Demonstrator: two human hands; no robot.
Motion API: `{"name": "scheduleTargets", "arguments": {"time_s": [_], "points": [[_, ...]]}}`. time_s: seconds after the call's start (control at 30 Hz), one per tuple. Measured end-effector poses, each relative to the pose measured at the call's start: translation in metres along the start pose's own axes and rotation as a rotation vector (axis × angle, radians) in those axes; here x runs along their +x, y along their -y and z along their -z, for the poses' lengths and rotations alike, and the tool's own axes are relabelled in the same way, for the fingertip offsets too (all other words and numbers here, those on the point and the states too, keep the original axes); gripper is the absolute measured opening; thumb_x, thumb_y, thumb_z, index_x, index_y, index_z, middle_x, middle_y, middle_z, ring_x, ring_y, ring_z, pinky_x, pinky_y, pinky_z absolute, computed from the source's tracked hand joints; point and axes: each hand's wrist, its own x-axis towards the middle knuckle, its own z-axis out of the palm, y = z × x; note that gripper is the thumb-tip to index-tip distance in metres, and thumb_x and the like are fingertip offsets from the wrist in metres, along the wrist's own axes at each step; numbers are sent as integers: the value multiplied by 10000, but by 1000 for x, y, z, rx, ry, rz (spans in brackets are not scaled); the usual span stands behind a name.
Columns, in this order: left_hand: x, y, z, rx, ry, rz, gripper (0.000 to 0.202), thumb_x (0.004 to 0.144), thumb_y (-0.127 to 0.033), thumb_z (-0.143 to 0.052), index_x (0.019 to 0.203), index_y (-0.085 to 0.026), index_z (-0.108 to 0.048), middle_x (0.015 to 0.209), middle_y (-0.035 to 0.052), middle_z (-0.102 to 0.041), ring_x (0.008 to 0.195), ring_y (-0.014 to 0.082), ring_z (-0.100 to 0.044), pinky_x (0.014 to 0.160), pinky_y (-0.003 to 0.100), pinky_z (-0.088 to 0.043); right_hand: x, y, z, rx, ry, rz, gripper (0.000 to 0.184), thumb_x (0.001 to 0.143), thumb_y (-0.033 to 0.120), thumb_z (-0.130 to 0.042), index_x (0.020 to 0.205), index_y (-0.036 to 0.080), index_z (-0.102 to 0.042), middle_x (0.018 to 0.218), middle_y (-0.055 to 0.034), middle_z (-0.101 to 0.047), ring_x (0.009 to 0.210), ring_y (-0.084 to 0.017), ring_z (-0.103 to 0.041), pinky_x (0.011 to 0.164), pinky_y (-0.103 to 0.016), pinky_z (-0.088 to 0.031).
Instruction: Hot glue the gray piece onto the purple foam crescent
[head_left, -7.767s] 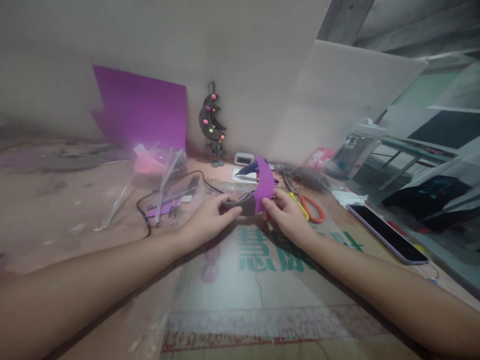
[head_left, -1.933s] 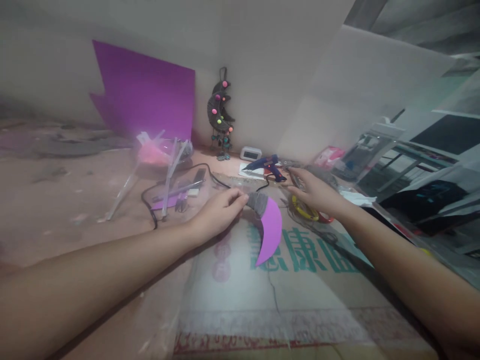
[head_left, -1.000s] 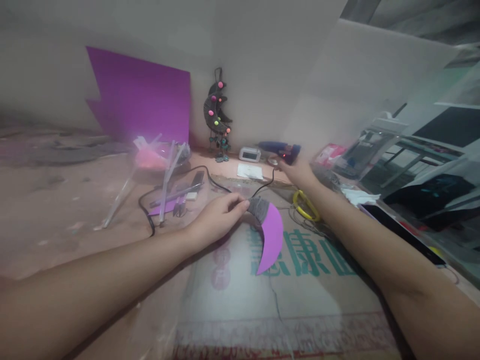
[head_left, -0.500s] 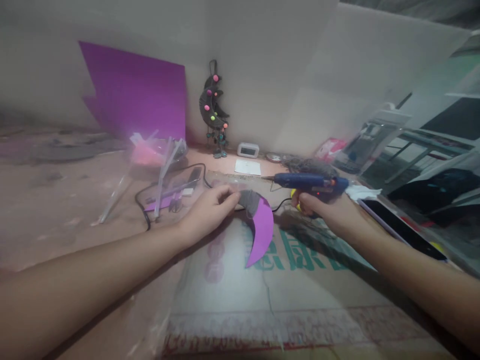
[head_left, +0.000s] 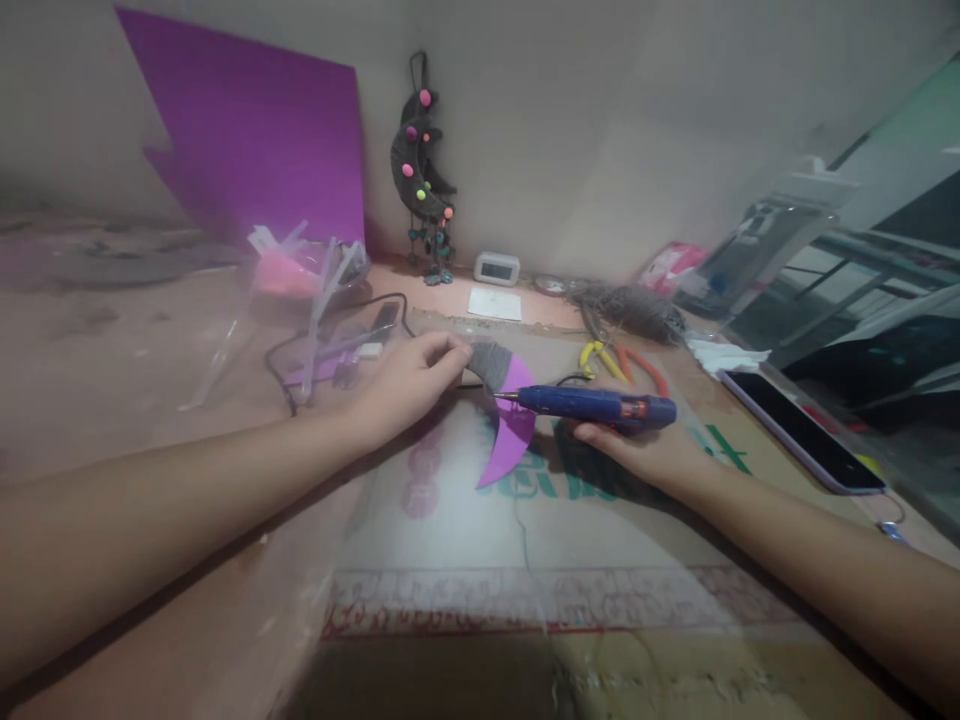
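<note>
My left hand [head_left: 420, 385] pinches the upper end of a purple crescent-shaped cutout [head_left: 514, 440]. Grey yarn [head_left: 491, 365] is wrapped around that upper part, while the lower, pointed part is bare purple. In my right hand [head_left: 645, 450] is a blue hot glue gun [head_left: 585, 403], its fingers closed around the handle. The gun lies level and its metal nozzle points left, over the crescent beside the edge of the yarn. Whether the nozzle touches the surface, I cannot tell.
A printed cardboard sheet [head_left: 450, 600] lies under my hands. Pliers [head_left: 592, 358], a grey yarn bundle [head_left: 637, 310] and a phone [head_left: 806, 430] lie to the right. Glue sticks [head_left: 311, 350] and a purple sheet [head_left: 262, 140] are at left. A decorated moon hanging [head_left: 409, 150] and small clock [head_left: 496, 268] stand behind.
My right hand has brought the glue gun left and down, so its nozzle now lies over the crescent. The pliers behind it have come into view. The camera view has tilted down slightly.
</note>
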Motion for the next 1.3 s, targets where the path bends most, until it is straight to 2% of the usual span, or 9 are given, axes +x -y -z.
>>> {"name": "scheduleTargets", "arguments": {"time_s": [0.2, 0.4, 0.5, 0.67, 0.8, 0.9, 1.3], "points": [[-1, -5, 1, -5, 7, 13, 292, 886, -382, -460, 679, -184, -521, 615, -36, -499, 570, 115, -456, 580, 244, -341, 0, 0, 2, 42, 56, -44, 190, 778, 407, -659, 879, 250, -624, 853, -39, -703, 825, -249, -672, 743, -386, -560], [0, -4, 0, -59, 15, 20, 272, 896, -378, -455, 716, -184, -518, 641, -43, -502, 546, 98, -443, 564, 230, -334, 1, -6, 1, -47, 13, -29, 197, 783, 431, -650, 833, 248, -598, 780, -33, -685, 730, -236, -662, 665, -371, -551], [0, 0, 0, -52, -9, -5, 292, 904, -393, -437, 709, -186, -503, 653, -36, -512, 563, 104, -448, 564, 231, -341, 0, -10, 0, -114, -18, 27, 190, 796, 422, -635, 827, 239, -596, 781, -27, -685, 754, -237, -665, 673, -367, -549], [1, 4, 0, -23, -18, -22, 286, 905, -402, -426, 745, -188, -528, 681, -18, -554, 593, 119, -468, 559, 239, -352, -1, -13, -1, -173, 1, 117, 175, 812, 407, -634, 855, 240, -604, 763, -16, -691, 716, -224, -665, 695, -391, -546], [1, 5, 0, -17, -22, -29, 297, 903, -421, -424, 771, -188, -550, 699, -11, -575, 616, 127, -490, 566, 242, -360, 0, -17, -2, -285, -25, 175, 188, 797, 399, -654, 901, 245, -626, 846, -34, -705, 850, -256, -664, 725, -407, -534], [1, 4, 0, -14, -23, -34, 291, 902, -418, -428, 785, -186, -560, 721, -6, -592, 650, 135, -519, 581, 243, -369, 0, -22, -4, -334, -39, 190, 176, 792, 396, -655, 876, 243, -636, 845, -40, -705, 879, -266, -654, 744, -416, -524], [0, 0, 0, -73, -5, -5, 267, 898, -411, -457, 790, -190, -560, 736, -20, -616, 693, 135, -575, 636, 237, -384, 1, -21, -4, -358, -31, 221, 142, 784, 374, -663, 803, 242, -614, 688, -4, -641, 714, -219, -622, 710, -397, -505]]}}
